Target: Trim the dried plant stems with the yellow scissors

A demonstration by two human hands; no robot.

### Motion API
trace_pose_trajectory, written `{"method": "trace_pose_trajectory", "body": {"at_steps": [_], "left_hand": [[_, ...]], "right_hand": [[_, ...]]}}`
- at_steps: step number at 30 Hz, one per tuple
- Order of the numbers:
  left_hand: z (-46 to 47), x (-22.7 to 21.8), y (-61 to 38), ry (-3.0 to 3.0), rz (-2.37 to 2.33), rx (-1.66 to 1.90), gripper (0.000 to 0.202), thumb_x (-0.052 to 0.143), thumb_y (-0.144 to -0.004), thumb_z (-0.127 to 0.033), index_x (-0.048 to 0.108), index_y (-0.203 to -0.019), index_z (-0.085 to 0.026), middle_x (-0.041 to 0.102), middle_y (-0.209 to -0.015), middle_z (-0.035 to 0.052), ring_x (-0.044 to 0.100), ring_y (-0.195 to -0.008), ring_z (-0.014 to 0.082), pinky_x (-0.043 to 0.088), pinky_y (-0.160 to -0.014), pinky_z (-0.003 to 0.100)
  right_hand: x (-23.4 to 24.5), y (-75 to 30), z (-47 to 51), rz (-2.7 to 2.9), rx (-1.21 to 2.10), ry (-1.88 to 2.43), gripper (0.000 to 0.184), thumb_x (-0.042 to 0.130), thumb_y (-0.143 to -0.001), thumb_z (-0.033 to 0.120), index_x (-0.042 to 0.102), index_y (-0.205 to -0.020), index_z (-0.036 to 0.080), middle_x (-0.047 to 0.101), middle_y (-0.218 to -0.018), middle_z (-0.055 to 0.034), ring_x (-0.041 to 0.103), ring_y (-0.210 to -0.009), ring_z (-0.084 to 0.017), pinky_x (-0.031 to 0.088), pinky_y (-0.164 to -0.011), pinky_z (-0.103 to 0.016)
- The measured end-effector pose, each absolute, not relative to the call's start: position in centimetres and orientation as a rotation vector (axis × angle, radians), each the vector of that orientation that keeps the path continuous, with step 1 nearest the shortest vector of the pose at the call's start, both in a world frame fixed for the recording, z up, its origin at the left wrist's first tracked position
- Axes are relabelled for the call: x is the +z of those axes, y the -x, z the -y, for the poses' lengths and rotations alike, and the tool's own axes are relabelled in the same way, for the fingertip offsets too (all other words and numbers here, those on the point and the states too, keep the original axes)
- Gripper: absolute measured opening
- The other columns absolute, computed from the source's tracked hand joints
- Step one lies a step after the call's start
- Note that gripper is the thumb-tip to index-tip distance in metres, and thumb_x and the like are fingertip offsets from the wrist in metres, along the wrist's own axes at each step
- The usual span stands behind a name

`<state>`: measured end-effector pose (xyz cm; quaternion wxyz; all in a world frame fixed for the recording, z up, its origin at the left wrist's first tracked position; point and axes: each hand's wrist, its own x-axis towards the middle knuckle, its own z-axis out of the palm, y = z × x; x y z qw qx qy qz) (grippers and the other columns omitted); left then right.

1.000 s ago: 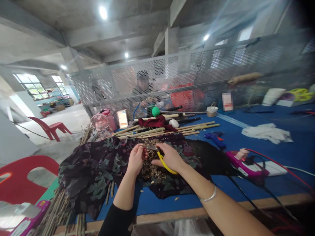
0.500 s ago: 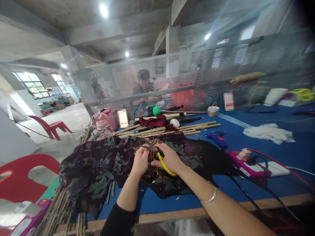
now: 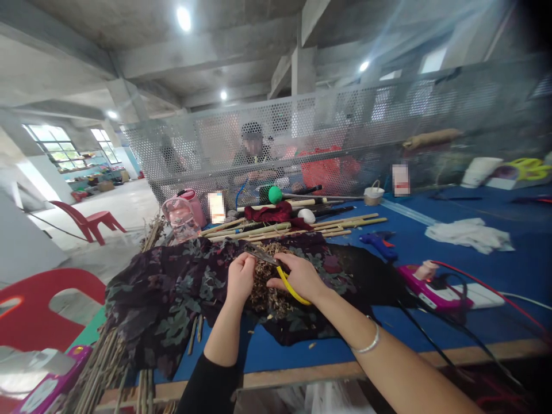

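Note:
My right hand (image 3: 304,280) grips a pair of scissors (image 3: 293,289) by its yellow handles. The dark blades point to the upper left, over a heap of brown dried plant pieces (image 3: 272,296). Just left of the heap, my left hand (image 3: 240,277) is closed in a pinch below the blade tips; what lies between its fingers is too small or hidden to make out. Beneath both hands spreads a dark cloth (image 3: 172,299) with grey-green leaf patterns, and the heap rests on it.
Bamboo sticks (image 3: 362,221), a green ball (image 3: 275,194) and a pink bag (image 3: 183,213) lie beyond the cloth. To the right are a blue glue gun (image 3: 379,245), a power strip (image 3: 431,290) with cables and a white cloth (image 3: 470,234). Behind a perforated metal screen (image 3: 207,132) sits a person.
My left hand has shifted a little left, away from the scissors and the heap. The scissors have tilted slightly, and my right hand has barely moved.

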<state>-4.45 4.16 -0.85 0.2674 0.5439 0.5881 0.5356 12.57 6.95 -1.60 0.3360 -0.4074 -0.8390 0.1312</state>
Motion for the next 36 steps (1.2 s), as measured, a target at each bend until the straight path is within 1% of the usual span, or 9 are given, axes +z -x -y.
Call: {"method": "trace_pose_trajectory", "body": {"at_steps": [3, 6, 10, 14, 16, 20, 28, 34, 36], "left_hand": [[-4.4, -1.2, 5.6, -1.487, -1.851, 1.352, 0.033, 0.045, -0.077, -0.036, 0.042, -0.050, -0.018, 0.034, -0.047, -0.0052, 0.032, -0.050, 0.0089, 0.025, -0.049, 0.021], [-4.4, -1.4, 5.7, -1.524, -1.935, 1.346, 0.034, 0.049, -0.077, -0.043, 0.049, -0.054, -0.017, 0.041, -0.049, -0.0045, 0.037, -0.052, 0.0094, 0.029, -0.052, 0.021], [-4.3, -1.2, 4.3, -1.717, -1.869, 1.242, 0.030, 0.058, -0.072, -0.044, 0.063, -0.080, -0.016, 0.053, -0.061, -0.0010, 0.047, -0.058, 0.0123, 0.035, -0.058, 0.023], [-5.1, -0.4, 3.2, -1.971, -1.953, 0.990, 0.048, 0.071, -0.061, -0.038, 0.062, -0.102, -0.015, 0.063, -0.091, 0.0095, 0.057, -0.082, 0.0207, 0.040, -0.072, 0.028], [-5.6, -0.1, 3.4, -2.032, -1.957, 0.862, 0.038, 0.070, -0.063, -0.030, 0.065, -0.098, -0.016, 0.064, -0.093, 0.0109, 0.058, -0.084, 0.0220, 0.041, -0.074, 0.029], [-6.3, -0.3, 5.0, -1.983, -1.969, 0.773, 0.013, 0.060, -0.070, -0.018, 0.069, -0.079, -0.017, 0.067, -0.078, 0.0089, 0.060, -0.076, 0.0206, 0.041, -0.072, 0.029], [-4.6, 0.1, 4.6, -2.026, -2.057, 0.983, 0.033, 0.045, -0.069, -0.003, 0.063, -0.095, -0.015, 0.062, -0.095, 0.0090, 0.058, -0.087, 0.0181, 0.042, -0.083, 0.028], [-4.2, 0.8, 2.1, -2.260, -1.856, 0.779, 0.026, 0.058, -0.074, -0.022, 0.066, -0.098, -0.021, 0.060, -0.096, 0.0075, 0.057, -0.089, 0.0204, 0.043, -0.079, 0.028], [-4.7, 0.6, 2.1, -2.255, -1.876, 0.702, 0.023, 0.059, -0.074, -0.022, 0.068, -0.095, -0.021, 0.061, -0.094, 0.0077, 0.058, -0.087, 0.0205, 0.043, -0.077, 0.028]], "right_hand": [[-1.4, -13.2, -7.3, 2.221, 0.322, 1.071, 0.058, 0.069, -0.064, 0.051, 0.055, -0.112, 0.022, 0.061, -0.107, -0.0081, 0.058, -0.098, -0.024, 0.043, -0.085, -0.035], [-1.6, -13.8, -8.2, 2.174, 0.379, 1.098, 0.059, 0.067, -0.064, 0.052, 0.053, -0.112, 0.021, 0.061, -0.099, -0.0061, 0.058, -0.087, -0.021, 0.044, -0.076, -0.031], [-2.1, -14.3, -9.3, 2.064, 0.429, 1.112, 0.049, 0.061, -0.070, 0.050, 0.053, -0.107, 0.019, 0.056, -0.072, 0.0013, 0.049, -0.061, -0.014, 0.039, -0.058, -0.023], [-2.2, -14.5, -9.6, 2.031, 0.436, 1.096, 0.046, 0.061, -0.071, 0.049, 0.053, -0.104, 0.019, 0.050, -0.067, 0.0035, 0.043, -0.057, -0.012, 0.036, -0.054, -0.022], [-2.2, -14.4, -9.6, 2.025, 0.440, 1.095, 0.046, 0.060, -0.071, 0.050, 0.053, -0.104, 0.019, 0.050, -0.068, 0.0029, 0.043, -0.058, -0.012, 0.037, -0.055, -0.022], [-2.1, -14.4, -9.4, 2.003, 0.421, 1.100, 0.049, 0.059, -0.071, 0.052, 0.053, -0.105, 0.017, 0.051, -0.068, 0.0019, 0.044, -0.059, -0.013, 0.038, -0.056, -0.023], [-1.7, -14.7, -9.5, 1.963, 0.437, 1.105, 0.051, 0.057, -0.072, 0.054, 0.054, -0.106, 0.017, 0.054, -0.069, 0.0004, 0.047, -0.060, -0.014, 0.039, -0.057, -0.024], [-2.3, -14.7, -10.0, 1.964, 0.460, 1.104, 0.048, 0.058, -0.073, 0.051, 0.053, -0.107, 0.017, 0.053, -0.068, 0.0016, 0.045, -0.057, -0.013, 0.038, -0.055, -0.022], [-2.4, -14.7, -9.9, 1.974, 0.450, 1.108, 0.047, 0.058, -0.073, 0.050, 0.053, -0.106, 0.017, 0.051, -0.065, 0.0026, 0.043, -0.056, -0.012, 0.036, -0.054, -0.022]]}}
